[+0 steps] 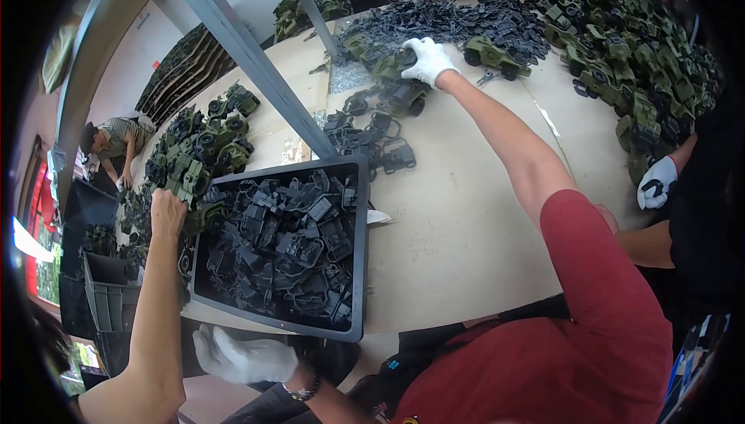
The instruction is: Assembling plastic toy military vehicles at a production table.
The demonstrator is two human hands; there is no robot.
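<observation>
My right hand [428,64], in a white glove, reaches far across the table. Its fingers close on the edge of a dark-green toy jeep [388,65]. More green toy jeeps [403,96] and black plastic frames [372,141] lie just below it, partly blurred. Low in front of my body, my left hand [244,356], also gloved, hangs near the front edge of a black bin [363,253]. Its fingers are apart and slightly curled, with nothing in them. Loose black plastic parts [283,242] fill the bin.
A co-worker's bare hand [168,211] is at a heap of green jeeps [202,145] on the left. Grey metal posts [256,59] rise over the table [466,214]. Black parts [442,20] pile up at the back, jeeps [621,59] at right. Another gloved hand [658,183] holds something black.
</observation>
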